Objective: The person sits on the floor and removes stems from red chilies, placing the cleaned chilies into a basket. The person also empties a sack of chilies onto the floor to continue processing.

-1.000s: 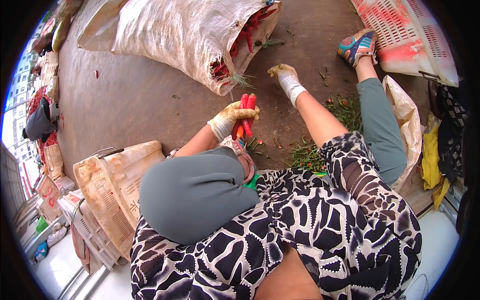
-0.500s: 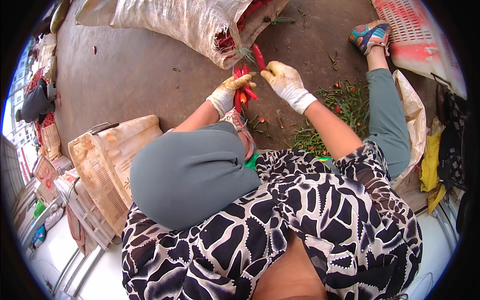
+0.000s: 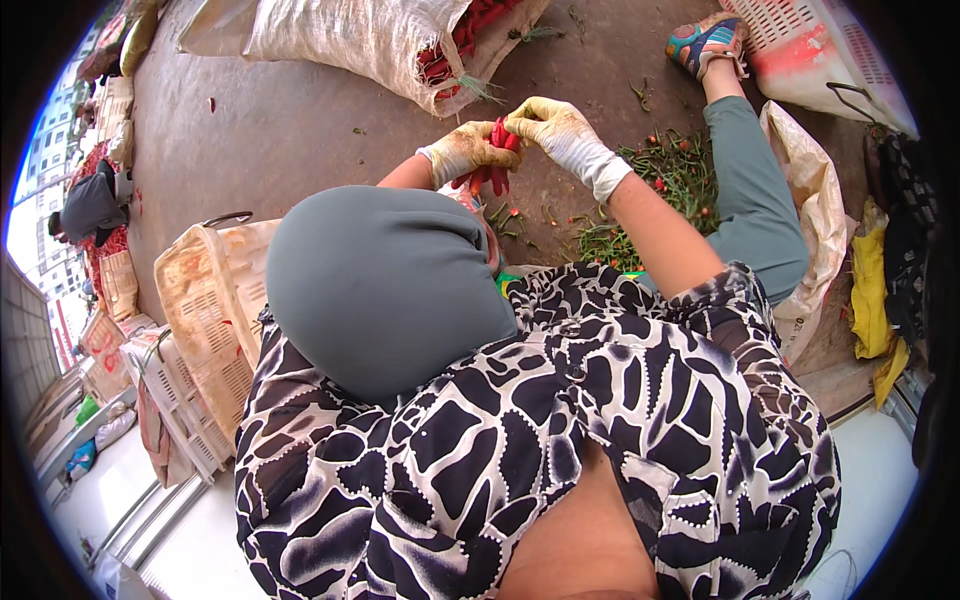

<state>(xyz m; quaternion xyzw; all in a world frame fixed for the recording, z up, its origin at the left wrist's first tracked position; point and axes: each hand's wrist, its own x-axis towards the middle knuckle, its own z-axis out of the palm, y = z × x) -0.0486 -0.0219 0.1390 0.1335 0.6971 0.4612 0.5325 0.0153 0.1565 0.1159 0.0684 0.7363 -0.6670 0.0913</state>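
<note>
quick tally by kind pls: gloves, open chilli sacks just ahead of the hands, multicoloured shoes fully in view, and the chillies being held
Gloves: 2
Open chilli sack: 1
Multicoloured shoe: 1
Held red chillies: too overlapped and covered to count, left out
Total: 4

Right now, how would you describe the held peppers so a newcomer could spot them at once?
Find the big pale sack lying at the top. Below its open end is the gloved left hand, with the red peppers poking out of its grip. Unlike the sack's red contents, they are hand-held.
</note>
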